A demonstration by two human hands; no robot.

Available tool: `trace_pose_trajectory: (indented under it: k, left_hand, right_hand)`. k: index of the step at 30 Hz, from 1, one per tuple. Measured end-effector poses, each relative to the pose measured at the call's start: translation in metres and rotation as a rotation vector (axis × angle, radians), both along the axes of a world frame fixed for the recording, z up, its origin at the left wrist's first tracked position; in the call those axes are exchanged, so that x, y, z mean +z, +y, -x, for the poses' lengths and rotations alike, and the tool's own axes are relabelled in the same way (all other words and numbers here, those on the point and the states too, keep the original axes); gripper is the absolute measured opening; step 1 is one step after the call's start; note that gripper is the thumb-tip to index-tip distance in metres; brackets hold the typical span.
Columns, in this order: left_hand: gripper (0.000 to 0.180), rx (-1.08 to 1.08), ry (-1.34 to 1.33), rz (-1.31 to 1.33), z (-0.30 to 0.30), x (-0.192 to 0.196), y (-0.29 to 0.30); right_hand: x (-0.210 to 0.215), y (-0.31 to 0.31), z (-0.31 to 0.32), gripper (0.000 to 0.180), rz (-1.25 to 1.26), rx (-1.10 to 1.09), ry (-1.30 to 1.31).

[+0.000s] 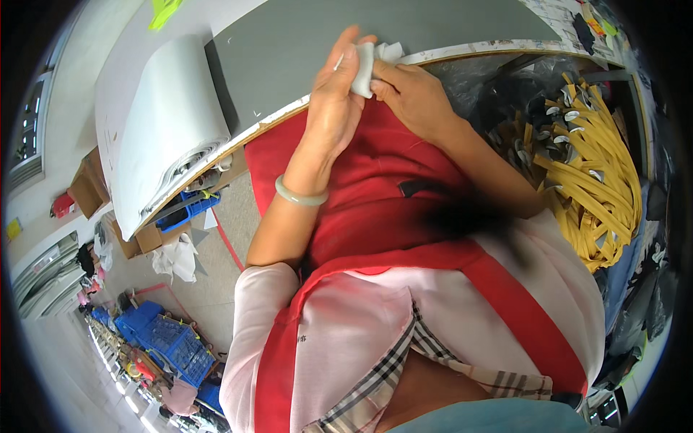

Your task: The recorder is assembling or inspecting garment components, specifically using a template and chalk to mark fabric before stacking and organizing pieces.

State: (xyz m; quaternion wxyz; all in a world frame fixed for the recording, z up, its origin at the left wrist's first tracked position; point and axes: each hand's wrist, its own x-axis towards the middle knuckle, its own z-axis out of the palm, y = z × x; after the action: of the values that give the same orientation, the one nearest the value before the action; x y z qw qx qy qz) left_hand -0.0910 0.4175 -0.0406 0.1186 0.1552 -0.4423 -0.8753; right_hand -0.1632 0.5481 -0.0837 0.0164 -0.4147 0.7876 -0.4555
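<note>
A small folded piece of soft white material (363, 71) is held between my two hands above the front edge of the grey-topped table (289, 43); whether it is cloth or paper I cannot tell. My left hand (336, 101) pinches its left side with the thumb, the fingers partly raised behind it. On the other side, my right hand (419, 101) has thumb and bent forefinger closed on the piece. More crumpled white material (390, 52) shows just behind the right fingers. A red apron (382, 187) covers my front below the hands.
A thick white roll of sheet material (170, 108) lies on the table at left. Yellow strips (595, 187) hang in a dense bundle at right, beside the table. Blue crates (173, 343) and a cardboard box (90, 184) stand lower left.
</note>
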Motion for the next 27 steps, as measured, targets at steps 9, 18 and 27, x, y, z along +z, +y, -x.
trace_pose_trajectory:
  k: [9,18,27]
  left_hand:
    - [0.047,-0.086,-0.139,0.114,-0.001,-0.01,-0.015]
    - [0.058,-0.048,0.025,0.108,0.008,0.002,0.012]
    - [0.056,-0.123,-0.015,0.596,0.026,-0.014,0.036]
  right_hand:
    - [0.017,-0.004,-0.007,0.01,-0.048,0.18,0.313]
    - [0.006,0.004,0.005,0.046,0.267,-0.195,-0.074]
    - [0.001,0.089,0.098,0.02,0.2,-0.397,-0.227]
